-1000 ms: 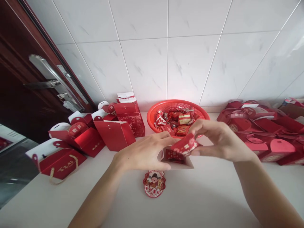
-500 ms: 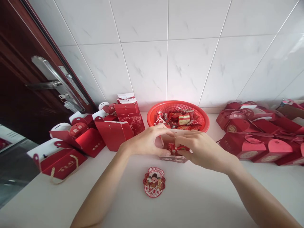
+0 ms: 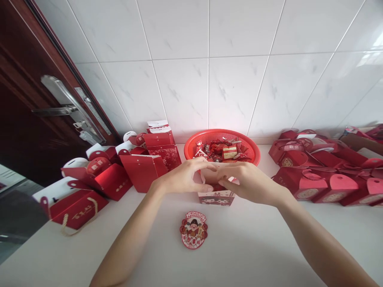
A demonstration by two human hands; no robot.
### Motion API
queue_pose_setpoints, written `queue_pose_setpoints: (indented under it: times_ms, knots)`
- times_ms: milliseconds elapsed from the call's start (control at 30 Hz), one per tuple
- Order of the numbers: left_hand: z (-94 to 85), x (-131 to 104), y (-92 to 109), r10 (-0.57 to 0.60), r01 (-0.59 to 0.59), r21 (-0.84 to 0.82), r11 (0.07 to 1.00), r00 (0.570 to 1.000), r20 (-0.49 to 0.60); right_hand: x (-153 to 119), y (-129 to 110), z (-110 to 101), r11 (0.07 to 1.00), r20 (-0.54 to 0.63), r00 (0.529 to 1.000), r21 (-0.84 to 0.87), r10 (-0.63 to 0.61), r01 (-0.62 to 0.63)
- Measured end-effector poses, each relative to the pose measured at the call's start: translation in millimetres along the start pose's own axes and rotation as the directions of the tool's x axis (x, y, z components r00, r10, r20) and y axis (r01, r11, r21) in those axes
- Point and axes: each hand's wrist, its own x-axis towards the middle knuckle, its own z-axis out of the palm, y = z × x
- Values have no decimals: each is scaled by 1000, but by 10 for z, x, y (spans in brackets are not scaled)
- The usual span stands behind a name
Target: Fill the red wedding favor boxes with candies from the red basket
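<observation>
A small open paper gift box [image 3: 216, 198] with printed figures on its front stands on the white table. My left hand [image 3: 184, 176] is curled around its left side, thumb at the front rim and fingers stretched along the back. Over the box's right side, my right hand [image 3: 249, 182] has its fingers bent and close together at the opening. What its fingertips hold, if anything, is hidden. A bit of red shows inside the box. Nearer to me lies a round printed cardboard tag [image 3: 194, 230] with a cartoon figure.
Behind the box, a red plastic basket [image 3: 189, 148] holds wrapped sweets. Several red gift boxes [image 3: 143, 171] stand at the left, one with a rope handle [image 3: 95, 207]. More red boxes [image 3: 311, 187] crowd the right. A tiled wall [image 3: 233, 91] and a door handle [image 3: 56, 111] bound the table.
My right hand has lifted slightly from inside the box and moved a little left. The red sweet packet seen by its fingers is now mostly hidden. The view has shifted slightly.
</observation>
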Motion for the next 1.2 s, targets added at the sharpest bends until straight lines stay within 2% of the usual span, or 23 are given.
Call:
queue_pose_setpoints:
  times_ms: [67, 167, 233, 400, 500, 567, 667, 800, 933, 1067, 1200]
  knots:
    - [4, 4, -27, 1, -2, -14, 1000, 1000, -8, -36, 51, -39, 996, -116, 992, 85, 43, -33]
    - [7, 13, -34, -15, 15, -42, 999, 1000, -11, -80, 170, -76, 984, -318, 940, 158, 126, -79]
    - [4, 15, -24, -36, 36, -28, 999, 999, -6, -106, 260, -66, 976, -366, 914, 186, 173, -110]
    - [0, 20, -39, -12, 13, 55, 998, 1000, -20, -168, 413, 92, 958, -223, 954, 247, 200, -143]
    - [15, 43, -83, 22, -17, 113, 993, 999, -50, -177, 448, 215, 930, -163, 960, 327, 228, -165]
    - [33, 64, -113, 41, -29, 144, 989, 996, -81, -167, 467, 273, 921, -174, 955, 354, 238, -165]
    - [61, 87, -147, 83, -61, 157, 986, 987, -135, -146, 496, 313, 930, -254, 936, 334, 243, -151]
    - [85, 90, -164, 142, -127, 84, 988, 967, -211, -137, 503, 298, 926, -313, 912, 347, 266, -151]
    - [98, 89, -169, 131, -131, 25, 991, 934, -333, -141, 477, 265, 910, -360, 899, 405, 251, -92]
    - [111, 107, -164, 110, -118, -5, 993, 941, -321, -143, 479, 262, 905, -338, 912, 420, 231, -74]
    - [139, 144, -162, 167, -179, -7, 984, 928, -334, -159, 490, 246, 912, -297, 938, 408, 178, -43]
